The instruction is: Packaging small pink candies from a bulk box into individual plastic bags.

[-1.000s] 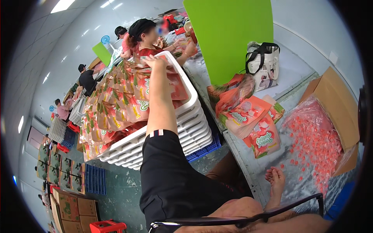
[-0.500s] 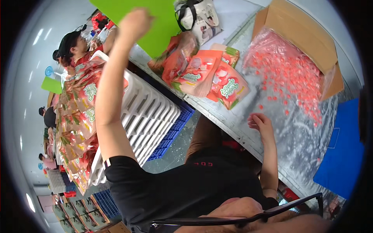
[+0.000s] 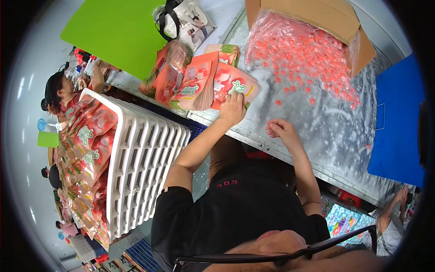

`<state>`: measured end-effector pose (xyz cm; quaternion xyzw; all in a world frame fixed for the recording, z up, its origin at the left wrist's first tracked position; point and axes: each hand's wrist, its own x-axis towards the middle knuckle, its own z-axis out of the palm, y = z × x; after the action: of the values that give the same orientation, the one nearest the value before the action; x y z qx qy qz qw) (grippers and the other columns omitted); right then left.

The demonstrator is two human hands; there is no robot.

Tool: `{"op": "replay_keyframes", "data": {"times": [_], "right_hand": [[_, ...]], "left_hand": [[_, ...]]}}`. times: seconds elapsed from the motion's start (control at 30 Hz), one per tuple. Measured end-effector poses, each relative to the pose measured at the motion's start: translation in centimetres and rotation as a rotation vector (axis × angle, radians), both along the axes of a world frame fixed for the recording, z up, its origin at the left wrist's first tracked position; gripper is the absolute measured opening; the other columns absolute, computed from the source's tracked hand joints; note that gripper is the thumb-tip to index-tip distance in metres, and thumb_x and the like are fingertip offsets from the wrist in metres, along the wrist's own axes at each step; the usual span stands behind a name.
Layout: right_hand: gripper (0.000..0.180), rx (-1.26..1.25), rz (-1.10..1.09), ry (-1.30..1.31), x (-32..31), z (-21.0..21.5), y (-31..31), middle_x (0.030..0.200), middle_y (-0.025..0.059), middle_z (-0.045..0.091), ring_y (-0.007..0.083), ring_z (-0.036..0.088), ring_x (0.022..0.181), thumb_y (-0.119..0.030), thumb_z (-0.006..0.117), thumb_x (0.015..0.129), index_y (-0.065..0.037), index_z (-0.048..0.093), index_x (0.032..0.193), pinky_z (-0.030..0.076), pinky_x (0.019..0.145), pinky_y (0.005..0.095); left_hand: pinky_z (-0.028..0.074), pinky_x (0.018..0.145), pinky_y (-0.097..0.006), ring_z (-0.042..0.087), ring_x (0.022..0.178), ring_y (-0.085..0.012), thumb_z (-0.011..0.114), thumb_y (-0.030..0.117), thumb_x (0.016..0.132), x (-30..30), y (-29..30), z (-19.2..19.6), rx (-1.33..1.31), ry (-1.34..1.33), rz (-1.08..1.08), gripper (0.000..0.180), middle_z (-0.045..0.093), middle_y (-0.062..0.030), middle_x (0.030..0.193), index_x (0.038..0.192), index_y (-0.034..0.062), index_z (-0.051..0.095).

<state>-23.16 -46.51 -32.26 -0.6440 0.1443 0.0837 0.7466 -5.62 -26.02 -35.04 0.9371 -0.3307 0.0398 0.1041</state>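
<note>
Pouches [image 3: 226, 86] lie stacked on the bench [image 3: 326, 131]; your left hand [image 3: 232, 109] presses its grip on the top one. Peel it off cleanly while your right hand [image 3: 281, 131], half curled and empty, waits nearby.

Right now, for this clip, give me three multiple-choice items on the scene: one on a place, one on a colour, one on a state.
1. Where does the left hand rest?
A. on the stack of empty pouches
B. in the cardboard box
C. on the white crate

2. What colour is the board at the table's far side?
A. yellow
B. green
C. black

3. How is the right hand?
A. gripping a pouch
B. flat under the table
C. fingers curled, over the shiny table sheet

Answers:
1 A, its fingers lie on the nearest orange pouch.
2 B, it is bright green.
3 C, it holds no pouch.
</note>
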Motion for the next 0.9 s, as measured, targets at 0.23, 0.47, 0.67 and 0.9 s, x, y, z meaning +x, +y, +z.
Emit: {"op": "replay_keyframes", "data": {"times": [0.23,0.47,0.67,0.9], "right_hand": [[0.027,0.007,0.08,-0.031,1.5,0.2,2.6,0.101,0.0075,0.073,0.0131,0.069,0.087,-0.021,0.062,0.102,-0.001,0.069,0.117,0.056,0.077,0.0283],[0.028,-0.571,-0.087,-0.323,3.7,-1.4,3.3,0.111,0.0122,0.072,0.0267,0.071,0.093,-0.013,0.067,0.095,0.001,0.067,0.118,0.057,0.083,0.0348],[0.031,-0.875,-0.132,-0.828,9.2,-1.1,6.1,0.126,0.0153,0.065,0.0355,0.064,0.112,-0.004,0.066,0.089,-0.001,0.066,0.12,0.054,0.094,0.042],[0.032,-1.032,-0.162,-0.826,10.2,-3.4,6.6,0.111,0.0111,0.064,0.0319,0.063,0.106,-0.006,0.065,0.085,-0.006,0.066,0.117,0.051,0.091,0.0443]], "left_hand": [[0.058,0.077,-0.046,0.065,0.096,-0.0362,0.063,0.032,0.095,-0.4,0.2,-0.6,-0.018,-0.168,-0.032,0.036,0.06,-0.0145,0.104,0.116,0.0025,0.061],[0.056,0.082,-0.049,0.066,0.097,-0.0374,0.06,0.02,0.096,1.5,1.0,0.1,-0.177,0.102,-0.102,0.019,0.062,-0.0162,0.106,0.1,0.0019,0.065],[0.053,0.079,-0.047,0.065,0.087,-0.0372,0.056,0.011,0.099,3.4,2.6,0.5,-0.267,0.385,-0.217,0.016,0.062,-0.0185,0.092,0.097,-0.0035,0.064],[0.055,0.07,-0.033,0.064,0.072,-0.0194,0.051,0.008,0.104,3.8,3.0,0.9,-0.559,0.954,-0.104,0.018,0.063,-0.0081,0.082,0.092,-0.0013,0.062]]}}
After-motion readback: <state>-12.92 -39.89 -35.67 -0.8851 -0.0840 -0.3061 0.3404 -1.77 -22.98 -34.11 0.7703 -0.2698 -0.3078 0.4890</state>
